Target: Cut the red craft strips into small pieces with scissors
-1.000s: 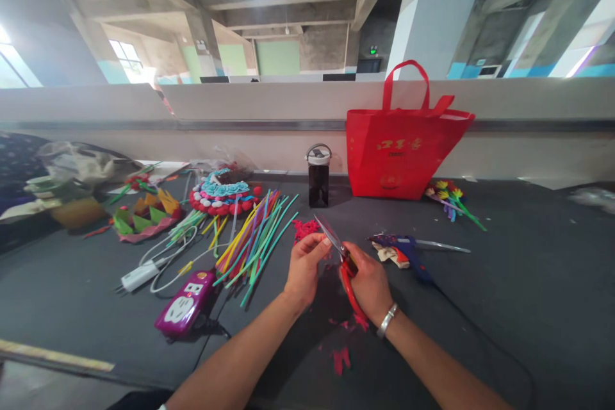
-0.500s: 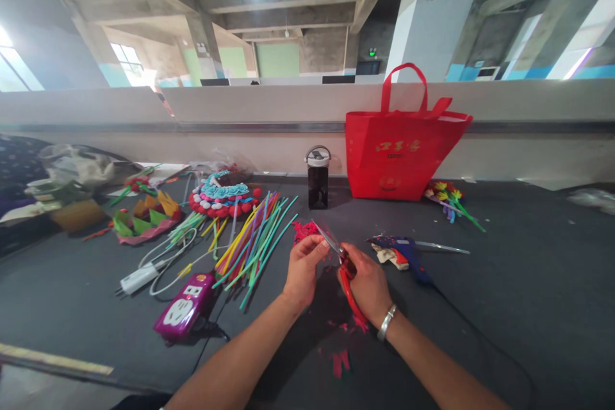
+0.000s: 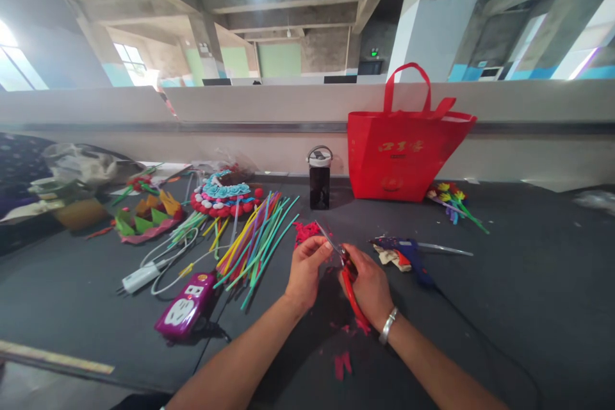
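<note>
My right hand (image 3: 369, 282) grips a pair of red-handled scissors (image 3: 352, 295), its blades pointing up and left past the fingertips of my left hand (image 3: 307, 269). The left fingers are pinched together close beside the blades; what they hold, if anything, is too small to make out. Just behind the left hand lies a heap of red cut pieces (image 3: 307, 230). Below the scissors, red scraps (image 3: 343, 365) are scattered on the dark table (image 3: 480, 320).
Left of my hands lie colourful pipe cleaners (image 3: 259, 243), a purple power strip (image 3: 186, 307) and a white charger (image 3: 141, 277). A glue gun (image 3: 408, 253) with a trailing cord rests at right. Behind stand a dark bottle (image 3: 319, 186) and a red bag (image 3: 403, 160).
The whole view has shifted very slightly. Both hands keep nearly the same pose, and the scissor blades look a little more closed than before.
</note>
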Demonstrator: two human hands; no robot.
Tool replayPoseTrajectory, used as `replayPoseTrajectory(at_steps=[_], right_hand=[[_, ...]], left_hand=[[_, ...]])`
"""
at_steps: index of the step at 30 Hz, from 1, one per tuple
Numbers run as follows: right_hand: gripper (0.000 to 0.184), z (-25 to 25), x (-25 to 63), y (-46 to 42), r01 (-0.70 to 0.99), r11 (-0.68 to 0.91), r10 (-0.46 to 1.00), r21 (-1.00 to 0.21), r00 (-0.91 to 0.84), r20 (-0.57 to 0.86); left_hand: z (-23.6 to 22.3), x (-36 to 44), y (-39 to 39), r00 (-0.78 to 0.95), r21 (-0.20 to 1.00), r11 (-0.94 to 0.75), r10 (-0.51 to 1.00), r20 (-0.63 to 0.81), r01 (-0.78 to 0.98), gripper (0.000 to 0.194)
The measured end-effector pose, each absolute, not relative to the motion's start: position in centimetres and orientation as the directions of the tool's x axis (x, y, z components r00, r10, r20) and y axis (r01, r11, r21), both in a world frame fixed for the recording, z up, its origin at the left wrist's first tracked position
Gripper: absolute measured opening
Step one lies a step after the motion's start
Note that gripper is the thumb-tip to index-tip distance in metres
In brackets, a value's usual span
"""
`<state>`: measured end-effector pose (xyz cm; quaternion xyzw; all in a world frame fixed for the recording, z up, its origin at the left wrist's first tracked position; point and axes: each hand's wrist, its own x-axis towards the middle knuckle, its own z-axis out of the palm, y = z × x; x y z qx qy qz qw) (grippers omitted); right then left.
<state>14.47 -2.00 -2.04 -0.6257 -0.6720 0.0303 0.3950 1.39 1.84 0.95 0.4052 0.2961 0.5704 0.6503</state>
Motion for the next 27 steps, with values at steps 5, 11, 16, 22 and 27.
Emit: replayPoseTrajectory(at_steps=[5, 11, 16, 22, 27], right_hand=[[0.042, -1.73, 14.35, -2.12, 0.796, 0.231, 0.863, -0.560, 0.098, 0.495], [0.038, -1.56, 14.29, -2.22, 0.724, 0.266, 0.868, -0.636, 0.107, 0.485], [0.039, -1.99, 14.42, -2.04, 0.761, 0.254, 0.863, -0.597, 0.100, 0.494], [0.042, -2.17, 14.42, -1.94, 0.762, 0.253, 0.869, -0.596, 0.092, 0.486], [0.040, -2.01, 14.34, -2.04, 0.717, 0.266, 0.873, -0.645, 0.105, 0.477]], left_hand=[[0.92, 1.46, 1.74, 0.183, 0.865, 0.017, 0.979, 0.087, -0.502, 0.017], [1.04, 1.50, 1.64, 0.180, 0.861, 0.031, 0.981, 0.071, -0.508, 0.017], [1.14, 1.46, 1.68, 0.165, 0.872, 0.017, 0.984, 0.073, -0.489, 0.019], [1.04, 1.41, 1.77, 0.174, 0.875, 0.012, 0.981, 0.082, -0.483, 0.019], [0.96, 1.43, 1.77, 0.167, 0.877, 0.021, 0.984, 0.067, -0.480, 0.020]])
